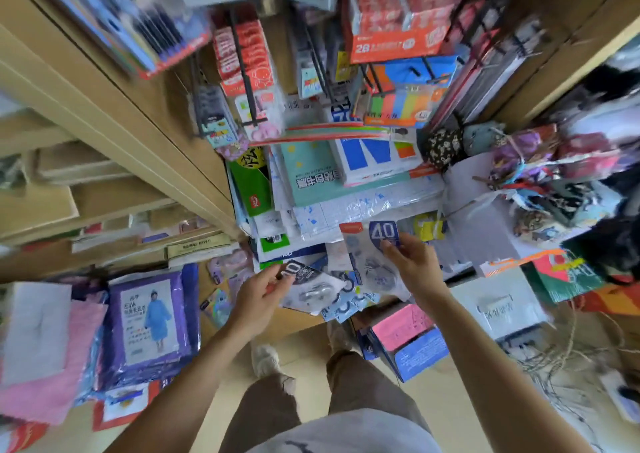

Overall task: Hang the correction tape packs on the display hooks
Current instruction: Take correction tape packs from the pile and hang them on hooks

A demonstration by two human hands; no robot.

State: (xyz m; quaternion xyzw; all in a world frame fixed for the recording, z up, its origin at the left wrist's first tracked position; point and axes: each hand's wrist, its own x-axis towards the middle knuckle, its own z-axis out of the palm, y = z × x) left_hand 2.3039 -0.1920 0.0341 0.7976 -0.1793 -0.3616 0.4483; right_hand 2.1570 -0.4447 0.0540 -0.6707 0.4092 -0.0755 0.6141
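My right hand (414, 265) pinches one correction tape pack (372, 258), a clear blister card with a blue "40" badge at its top. My left hand (261, 295) grips several more correction tape packs (317, 290) fanned out, dark "40" badges showing. Both hands are held low in front of a cluttered shelf of stationery. Black wire display hooks (244, 68) stick out higher up, loaded with red and pastel packets. Another black hook (320, 61) stands to their right.
Stacked paper packs and notebooks (318, 175) lie on the shelf just beyond my hands. Wooden cabinet panels (114, 113) run along the left. Purple raincoat packs (149, 321) hang at lower left. A pink and blue box (408, 341) sits below my right wrist. Fabric pouches (526, 161) crowd the right.
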